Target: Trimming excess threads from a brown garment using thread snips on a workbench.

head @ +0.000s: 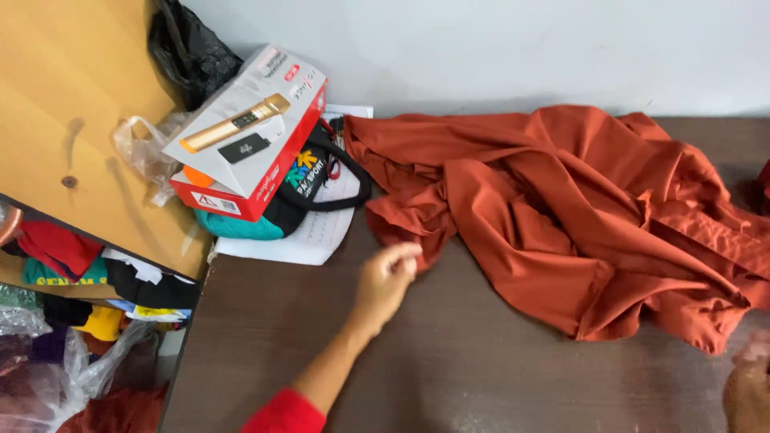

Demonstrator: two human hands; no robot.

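At frame centre, the left hand [385, 277] pinches the near edge of a crumpled rust-orange cloth garment [577, 216]; bare dark wooden tabletop [449, 361] spreads below. The right hand [750, 385], lower right, is blurred, grip unclear.

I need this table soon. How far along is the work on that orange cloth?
Nothing looks done: the rust-orange garment lies crumpled and unfolded on the dark table. In hand: the left hand, fingers bunched, is at its near-left edge; whether it grips cloth is unclear. The right hand sits blurred at the frame corner. Spreading and folding all remain.
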